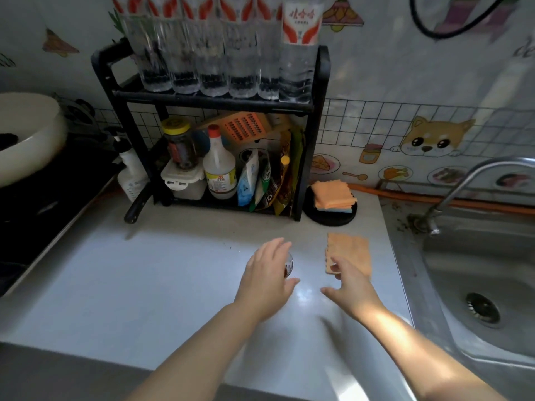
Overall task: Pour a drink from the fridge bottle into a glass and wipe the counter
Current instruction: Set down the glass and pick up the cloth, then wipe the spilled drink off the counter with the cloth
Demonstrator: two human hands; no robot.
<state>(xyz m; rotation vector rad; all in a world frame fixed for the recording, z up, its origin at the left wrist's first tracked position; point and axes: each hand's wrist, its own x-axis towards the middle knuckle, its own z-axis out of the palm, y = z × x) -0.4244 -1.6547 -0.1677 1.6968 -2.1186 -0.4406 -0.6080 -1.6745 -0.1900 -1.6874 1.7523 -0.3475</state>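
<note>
Glass (289,264) of dark drink on surface (144,270), gripped by left hand (266,276). Cloth (351,250) just beside, touched at near corner by released right hand (350,285), fingers spread.

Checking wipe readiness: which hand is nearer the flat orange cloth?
Right. The right hand is at the near corner of the flat orange cloth; the left hand is further left, over the glass.

The kitchen was dim, darkest at the left over the stove (43,204). A warm patch of light fell across the right forearm (405,337), and a soft glare spot shone on the pale tabletop (130,285). The bottles (214,68) on top of the rack (315,134) were smeared with blur. Wide-angle distortion bowed the wall (405,68) and faucet (474,180) toward the edges.
</note>
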